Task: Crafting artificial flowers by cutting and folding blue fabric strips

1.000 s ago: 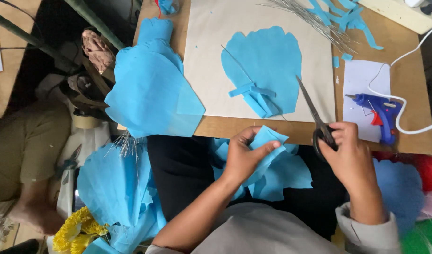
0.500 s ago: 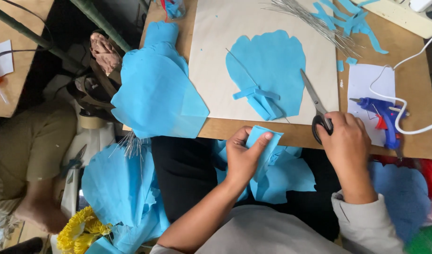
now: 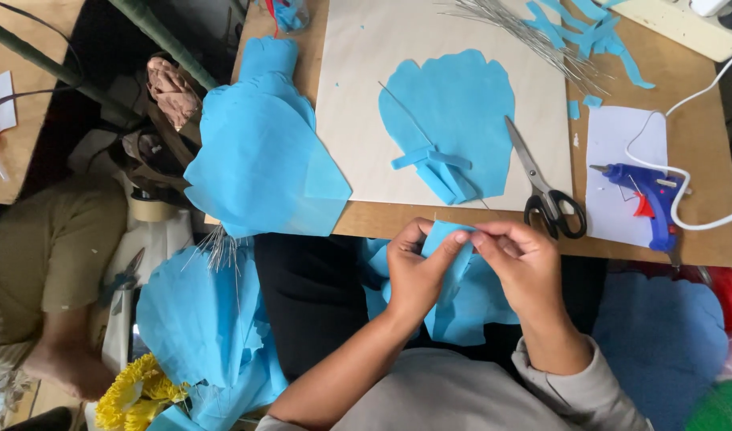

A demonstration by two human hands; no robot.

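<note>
My left hand (image 3: 414, 270) and my right hand (image 3: 519, 257) meet over my lap, both pinching the top edge of a folded piece of blue paper (image 3: 453, 275) that hangs down between them. Black-handled scissors (image 3: 545, 187) lie on the wooden table (image 3: 701, 72) just beyond my right hand, untouched. Farther on, a scallop-edged blue paper petal (image 3: 453, 104) with folded blue strips (image 3: 438, 168) and a thin wire rests on a cream cardboard sheet (image 3: 366, 88).
A blue glue gun (image 3: 649, 195) with a white cord lies on white paper at the right. Stacked blue paper (image 3: 258, 164) overhangs the table's left edge. Thin wires (image 3: 525, 32) and blue scraps lie at the back. Another person's arm (image 3: 55, 263), yellow flowers (image 3: 130, 395) at left.
My right hand put the scissors down on the table and came back to the blue paper. Both hands now pinch the paper together.
</note>
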